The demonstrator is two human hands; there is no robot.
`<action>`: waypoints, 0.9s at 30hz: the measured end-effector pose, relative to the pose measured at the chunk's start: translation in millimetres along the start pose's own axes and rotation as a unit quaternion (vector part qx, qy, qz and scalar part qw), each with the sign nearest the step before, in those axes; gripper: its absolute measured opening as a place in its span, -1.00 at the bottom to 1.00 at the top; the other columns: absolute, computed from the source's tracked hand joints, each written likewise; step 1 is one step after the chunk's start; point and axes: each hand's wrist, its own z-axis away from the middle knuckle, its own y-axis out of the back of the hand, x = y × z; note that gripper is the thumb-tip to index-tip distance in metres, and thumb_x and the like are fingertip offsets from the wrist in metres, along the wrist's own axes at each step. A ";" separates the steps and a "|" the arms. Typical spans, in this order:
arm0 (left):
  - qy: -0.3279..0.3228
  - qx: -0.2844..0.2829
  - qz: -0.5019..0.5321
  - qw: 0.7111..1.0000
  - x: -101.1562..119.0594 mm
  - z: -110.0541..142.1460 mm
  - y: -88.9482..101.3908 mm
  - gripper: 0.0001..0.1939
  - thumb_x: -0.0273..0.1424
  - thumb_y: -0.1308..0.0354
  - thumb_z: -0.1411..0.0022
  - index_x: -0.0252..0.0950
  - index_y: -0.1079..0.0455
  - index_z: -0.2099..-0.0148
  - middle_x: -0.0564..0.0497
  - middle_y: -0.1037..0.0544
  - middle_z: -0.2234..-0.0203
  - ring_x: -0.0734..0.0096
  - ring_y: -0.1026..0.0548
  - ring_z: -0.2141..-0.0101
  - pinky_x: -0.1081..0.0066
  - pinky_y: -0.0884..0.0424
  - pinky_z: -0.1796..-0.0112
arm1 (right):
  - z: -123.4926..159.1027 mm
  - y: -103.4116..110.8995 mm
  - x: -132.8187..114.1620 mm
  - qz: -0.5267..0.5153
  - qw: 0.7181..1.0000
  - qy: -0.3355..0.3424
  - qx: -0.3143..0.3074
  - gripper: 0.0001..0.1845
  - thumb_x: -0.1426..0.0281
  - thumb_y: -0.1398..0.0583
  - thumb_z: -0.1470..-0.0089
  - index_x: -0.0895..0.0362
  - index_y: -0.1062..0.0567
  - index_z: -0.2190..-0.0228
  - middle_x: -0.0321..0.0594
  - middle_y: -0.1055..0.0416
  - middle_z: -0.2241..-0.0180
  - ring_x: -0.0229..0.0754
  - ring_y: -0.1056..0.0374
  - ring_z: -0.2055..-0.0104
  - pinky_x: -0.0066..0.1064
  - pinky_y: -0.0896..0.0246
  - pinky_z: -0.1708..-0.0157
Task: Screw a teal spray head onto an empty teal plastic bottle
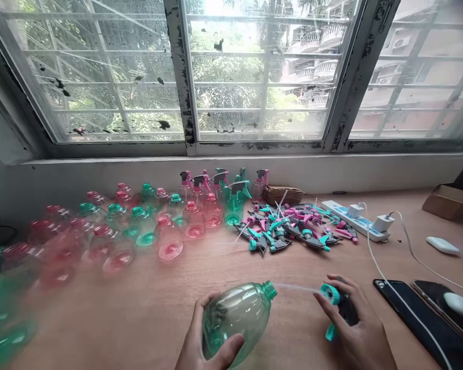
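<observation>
My left hand [204, 344] grips a clear green plastic bottle [235, 318], held on its side with the threaded neck pointing right. In my right hand [355, 329] is a teal and black spray trigger head [334, 303]. Its thin clear dip tube [297, 288] runs left toward the bottle's mouth; whether the tube's tip is inside the neck I cannot tell. Both hands hover low over the wooden table [146, 308] near its front edge.
Several pink and green bottles without caps [139, 231] crowd the left of the table; a few capped ones [216, 190] stand by the window sill. A heap of loose trigger heads [293, 228], a power strip [357, 218] with cables, two phones [424, 313] and a cardboard box [449, 200] lie at right.
</observation>
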 end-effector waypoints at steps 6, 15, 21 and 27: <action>-0.031 -0.017 -0.052 0.998 7.0 3.8 -1.3 -0.32 -0.16 -0.34 -0.07 -0.20 -0.23 -0.19 -0.18 -0.47 -0.16 -0.08 -0.40 -0.21 0.03 -0.27 -0.22 | 7.2 2.4 -8.1 -0.012 0.993 0.113 -0.036 -0.70 0.17 -0.30 -0.16 0.03 -0.49 0.13 0.01 -0.39 -0.04 0.24 -0.34 -0.11 -0.04 -0.34 0.06; -0.073 -0.081 -0.157 0.982 -4.5 -4.1 2.1 -0.11 -0.32 -0.36 -0.12 -0.22 -0.05 -0.42 -0.21 -0.23 -0.39 -0.02 -0.16 -0.39 -0.06 -0.02 -0.38 | 18.9 -4.2 -8.8 -0.125 0.980 0.100 -0.122 -0.37 0.20 -0.42 -0.04 -0.09 -0.41 -0.12 -0.27 -0.51 0.20 -0.01 -0.54 0.18 -0.32 -0.48 0.18; -0.101 -0.091 -0.200 0.970 -9.8 -5.9 3.7 -0.09 -0.30 -0.34 -0.16 -0.19 0.01 -0.45 -0.23 -0.23 -0.40 -0.04 -0.20 -0.38 -0.05 -0.11 -0.36 | 16.2 -3.5 -17.7 -0.136 0.966 -0.003 -0.220 -0.53 0.24 -0.46 0.06 0.04 -0.53 0.11 -0.27 -0.54 0.33 -0.03 -0.54 0.27 -0.40 -0.48 0.29; -0.193 -0.068 -0.233 0.951 -36.7 -9.4 -0.1 -0.07 -0.26 -0.30 -0.19 -0.11 0.11 -0.47 -0.20 -0.25 -0.40 -0.02 -0.23 -0.37 0.00 -0.23 -0.32 | 16.9 -12.4 -21.5 -0.278 0.928 -0.058 -0.241 -0.58 0.33 -0.46 0.08 0.01 -0.44 0.20 -0.16 -0.61 0.16 0.04 -0.55 0.12 -0.24 -0.47 0.17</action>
